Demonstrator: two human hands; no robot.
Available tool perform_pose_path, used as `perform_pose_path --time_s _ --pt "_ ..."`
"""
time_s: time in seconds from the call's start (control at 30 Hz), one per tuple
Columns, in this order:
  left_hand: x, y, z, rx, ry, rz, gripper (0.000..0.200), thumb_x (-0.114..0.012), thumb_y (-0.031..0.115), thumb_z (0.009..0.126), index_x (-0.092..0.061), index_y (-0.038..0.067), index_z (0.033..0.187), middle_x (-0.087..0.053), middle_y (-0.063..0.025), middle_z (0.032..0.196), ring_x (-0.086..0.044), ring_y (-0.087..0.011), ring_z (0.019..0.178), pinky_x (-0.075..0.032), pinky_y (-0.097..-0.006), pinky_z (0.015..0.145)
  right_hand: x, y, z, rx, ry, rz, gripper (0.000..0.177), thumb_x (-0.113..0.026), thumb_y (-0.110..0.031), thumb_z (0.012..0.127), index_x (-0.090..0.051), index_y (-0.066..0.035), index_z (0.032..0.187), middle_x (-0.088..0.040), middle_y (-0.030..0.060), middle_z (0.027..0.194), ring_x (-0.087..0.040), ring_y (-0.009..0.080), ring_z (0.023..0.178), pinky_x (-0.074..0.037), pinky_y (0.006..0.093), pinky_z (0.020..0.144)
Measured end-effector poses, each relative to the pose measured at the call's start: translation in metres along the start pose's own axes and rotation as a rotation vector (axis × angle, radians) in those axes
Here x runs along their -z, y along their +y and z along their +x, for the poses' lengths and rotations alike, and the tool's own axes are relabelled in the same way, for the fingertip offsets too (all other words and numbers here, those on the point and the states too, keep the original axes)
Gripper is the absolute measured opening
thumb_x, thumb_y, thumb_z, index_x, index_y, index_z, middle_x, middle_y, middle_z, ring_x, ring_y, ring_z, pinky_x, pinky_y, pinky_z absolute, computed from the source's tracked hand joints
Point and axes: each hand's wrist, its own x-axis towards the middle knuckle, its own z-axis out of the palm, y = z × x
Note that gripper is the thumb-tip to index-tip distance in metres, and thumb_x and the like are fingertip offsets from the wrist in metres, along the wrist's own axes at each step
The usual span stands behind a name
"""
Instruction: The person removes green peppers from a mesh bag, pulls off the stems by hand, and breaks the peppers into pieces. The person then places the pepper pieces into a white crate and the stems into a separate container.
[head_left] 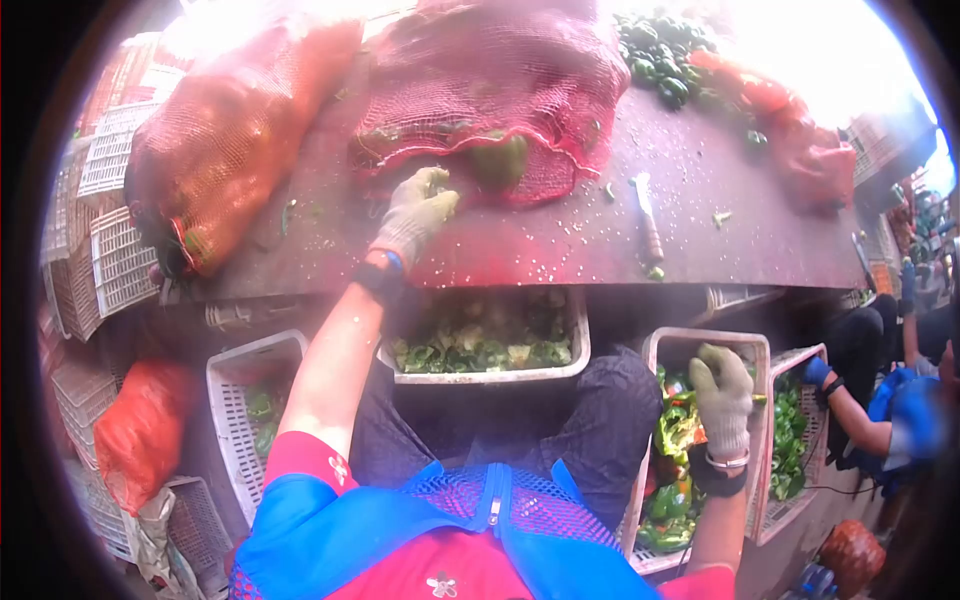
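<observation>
Here, left hand (415,215) beside pepper (500,160)

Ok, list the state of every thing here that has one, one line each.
red mesh sack: mouth open, green pepper showing.
orange mesh sack: bulging, lying on the table.
left hand: gloved, at the red mesh sack, grip unclear.
right hand: gloved, fingers spread over right crate.
knife: lying flat, untouched.
middle crate: partly filled with pepper pieces.
</observation>
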Motion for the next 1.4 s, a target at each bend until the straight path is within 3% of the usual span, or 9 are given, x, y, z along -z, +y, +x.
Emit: perform_pose_path --time_s 0.2,0.33,0.43,0.6,0.7,0.73,0.83,1.07,1.4 --pt "0.000 0.005 0.046 -0.166 0.085 0.197 0.068 -0.070 0.031 0.080 -0.047 0.003 0.137 -0.062 -0.0244 0.117 -0.061 -0.0360 0.108 -0.048 -0.0417 0.092 -0.168 -0.053 0.178 0.333 -0.081 0.019 0.031 -0.066 -0.025 0.085 -0.063 -0.002 0.106 -0.065 0.0196 0.093 -0.063 0.0343 0.087 -0.050 0.0396 0.078" --pt "-0.013 -0.001 0.065 -0.323 0.060 0.233 0.067 -0.069 0.025 0.085 -0.042 0.006 0.143 -0.052 -0.0212 0.137 -0.049 -0.0324 0.130 -0.039 -0.0366 0.106 -0.246 -0.052 0.246 -0.112 -0.166 0.209 0.040 -0.058 -0.035 0.091 -0.060 -0.004 0.117 -0.066 0.0191 0.101 -0.063 0.0336 0.091 -0.049 0.0413 0.082" --pt "-0.015 0.011 0.054 -0.277 -0.002 0.080 0.066 -0.067 0.028 0.087 -0.042 0.003 0.142 -0.054 -0.0205 0.135 -0.050 -0.0317 0.128 -0.039 -0.0373 0.105 -0.254 -0.058 0.237 -0.241 -0.205 0.507 0.042 -0.056 -0.036 0.094 -0.059 -0.005 0.121 -0.067 0.0136 0.098 -0.063 0.0269 0.090 -0.048 0.0388 0.082" --pt "-0.014 -0.015 0.023 -0.112 -0.244 -0.627 0.044 -0.047 0.040 0.100 -0.055 0.008 0.128 -0.065 -0.0075 0.111 -0.063 -0.0174 0.100 -0.051 -0.0285 0.087 -0.214 -0.084 0.197 -0.442 -0.487 0.620 0.044 -0.055 -0.048 0.095 -0.066 -0.007 0.109 -0.064 0.0059 0.080 -0.059 0.0113 0.063 -0.048 0.0302 0.050" --pt "0.005 0.004 -0.035 0.369 -0.287 -0.839 0.043 -0.042 0.046 0.101 -0.061 0.011 0.119 -0.066 -0.0037 0.099 -0.064 -0.0139 0.087 -0.054 -0.0278 0.076 -0.192 -0.111 0.165 -0.363 -0.536 0.398 0.051 -0.050 -0.055 0.095 -0.066 -0.007 0.105 -0.063 0.0084 0.077 -0.061 0.0157 0.062 -0.048 0.0324 0.049" --pt "0.005 -0.001 -0.046 0.493 -0.300 -0.874 0.046 -0.042 0.050 0.100 -0.063 0.011 0.114 -0.067 -0.0033 0.098 -0.065 -0.0143 0.082 -0.055 -0.0289 0.070 -0.195 -0.117 0.154 -0.357 -0.484 0.296 0.054 -0.043 -0.055 0.097 -0.066 -0.006 0.104 -0.066 0.0142 0.081 -0.066 0.0280 0.071 -0.051 0.0392 0.059" --pt "-0.005 -0.017 -0.072 0.378 -0.295 -1.037 0.047 -0.042 0.052 0.100 -0.064 0.012 0.111 -0.067 -0.0032 0.096 -0.065 -0.0141 0.081 -0.055 -0.0300 0.070 -0.221 -0.104 0.133 -0.262 -0.462 0.111 0.047 -0.040 -0.044 0.100 -0.064 -0.005 0.108 -0.066 0.0200 0.102 -0.059 0.0423 0.101 -0.045 0.0464 0.088" --pt "0.001 -0.041 -0.075 -0.199 -0.002 -0.227 0.056 -0.074 0.018 0.081 -0.050 0.006 0.129 -0.057 -0.0108 0.125 -0.058 -0.0219 0.110 -0.048 -0.0332 0.095 -0.209 -0.107 0.111 -0.052 -0.514 0.437 0.063 -0.068 -0.027 0.083 -0.046 -0.009 0.138 -0.059 0.0198 0.127 -0.058 0.0328 0.115 -0.044 0.0398 0.099" --pt "-0.015 -0.041 -0.067 -0.538 0.247 0.206 0.062 -0.084 0.022 0.064 -0.054 0.009 0.117 -0.055 -0.0150 0.107 -0.059 -0.0339 0.100 -0.050 -0.0413 0.086 -0.263 -0.102 0.108 -0.051 0.023 0.347 0.032 -0.067 -0.032 0.086 -0.067 -0.002 0.097 -0.067 0.0189 0.098 -0.064 0.0346 0.092 -0.049 0.0415 0.082"
